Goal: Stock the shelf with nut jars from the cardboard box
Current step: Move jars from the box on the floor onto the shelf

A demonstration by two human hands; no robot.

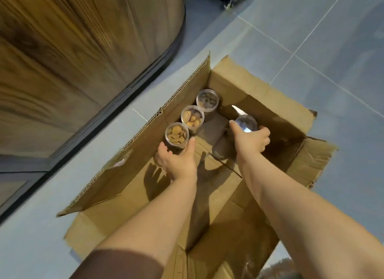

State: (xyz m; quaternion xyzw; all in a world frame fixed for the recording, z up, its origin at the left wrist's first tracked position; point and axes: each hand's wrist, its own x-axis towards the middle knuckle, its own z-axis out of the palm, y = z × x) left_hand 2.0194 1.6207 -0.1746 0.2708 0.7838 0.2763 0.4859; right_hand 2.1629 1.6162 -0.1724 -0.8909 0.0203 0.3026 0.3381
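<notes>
Clear round plastic nut jar (176, 135), nearest of three along the left wall of the brown cardboard box (133, 175), is clasped by the left hand (176, 161), fingers curled; second clear jar (246, 123), at the right wall, is gripped by the right hand (249, 142).

One view only: a head-worn wide-angle lens, up behind the left grip (176, 162) and right grip (249, 139), staring steeply down, close in, into the cardboard box (187, 96) on the floor (311, 40).
</notes>
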